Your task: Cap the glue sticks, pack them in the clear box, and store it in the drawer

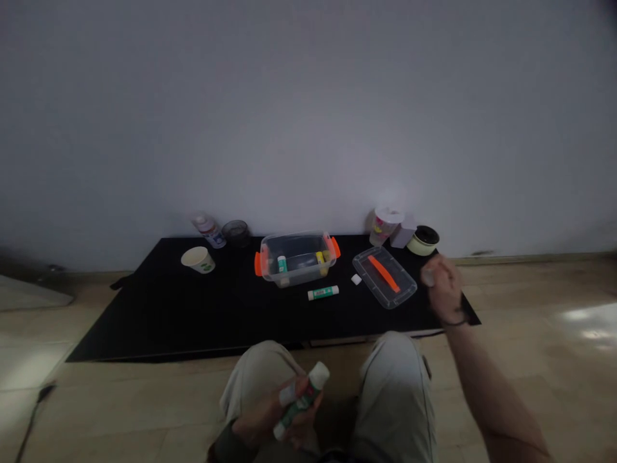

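My left hand (pixel 282 418) rests low between my knees, closed round a green and white glue stick (pixel 303 399) with a white cap. My right hand (pixel 444 287) hovers over the right end of the black mat (pixel 193 308), fingers pinched on a small pale object, perhaps a cap (pixel 427 278). Just left of that hand lies a clear lid (pixel 384 277) with an orange handle. A clear storage box (pixel 297 258) with orange latches sits mid-mat with a few small items inside. Another glue stick (pixel 322 293) and a small white piece (pixel 356 279) lie in front of it.
A paper cup (pixel 198 259), a small bottle (pixel 209 231) and a dark jar (pixel 236 231) stand at the back left by the wall. A cup with a lid (pixel 384 225), a white block (pixel 403 232) and a round tin (pixel 423 240) stand at the back right. My knees (pixel 395 379) are in front.
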`<move>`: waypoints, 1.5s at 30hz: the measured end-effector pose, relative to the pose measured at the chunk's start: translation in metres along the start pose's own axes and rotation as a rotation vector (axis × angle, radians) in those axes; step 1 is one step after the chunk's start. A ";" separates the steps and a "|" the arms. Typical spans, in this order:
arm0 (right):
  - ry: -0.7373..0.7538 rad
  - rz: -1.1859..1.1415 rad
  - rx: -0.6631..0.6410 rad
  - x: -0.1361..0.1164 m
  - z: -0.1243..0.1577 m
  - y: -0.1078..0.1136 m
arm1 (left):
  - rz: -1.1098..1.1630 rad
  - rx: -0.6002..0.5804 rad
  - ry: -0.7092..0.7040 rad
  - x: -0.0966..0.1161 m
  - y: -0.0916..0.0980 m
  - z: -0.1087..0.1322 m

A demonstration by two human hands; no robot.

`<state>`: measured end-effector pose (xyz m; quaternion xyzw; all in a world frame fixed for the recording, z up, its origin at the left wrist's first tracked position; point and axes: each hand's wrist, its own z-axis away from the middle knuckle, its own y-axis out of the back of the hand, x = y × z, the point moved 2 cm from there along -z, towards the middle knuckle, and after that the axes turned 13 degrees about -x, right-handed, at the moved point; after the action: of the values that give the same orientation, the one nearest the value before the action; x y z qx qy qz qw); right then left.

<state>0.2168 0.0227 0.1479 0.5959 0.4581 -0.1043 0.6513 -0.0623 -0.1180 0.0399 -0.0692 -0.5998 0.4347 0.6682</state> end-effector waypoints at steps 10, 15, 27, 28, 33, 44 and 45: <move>-0.380 0.412 -0.465 0.087 -0.059 -0.114 | -0.197 0.519 -0.017 -0.012 0.072 -0.096; -0.312 0.222 -0.254 0.089 -0.044 -0.123 | -0.063 0.614 -0.045 -0.020 0.086 -0.118; -0.527 0.374 -0.486 0.103 -0.032 -0.126 | -1.174 0.669 -0.012 0.025 0.099 -0.116; -0.571 0.441 -0.476 0.105 -0.035 -0.121 | -1.332 0.756 0.050 0.032 0.100 -0.111; -0.608 0.645 -0.501 0.113 -0.044 -0.112 | -1.752 0.895 0.315 0.054 0.106 -0.106; -0.163 0.582 -0.111 0.032 -0.133 -0.079 | -1.713 0.915 0.324 0.069 0.122 -0.110; -0.122 0.575 -0.138 0.022 -0.151 -0.082 | -1.701 0.903 0.318 0.067 0.121 -0.111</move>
<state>0.1016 0.1412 0.0959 0.6481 0.2367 0.0800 0.7194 -0.0337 0.0483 -0.0144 0.5916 -0.1293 -0.0183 0.7956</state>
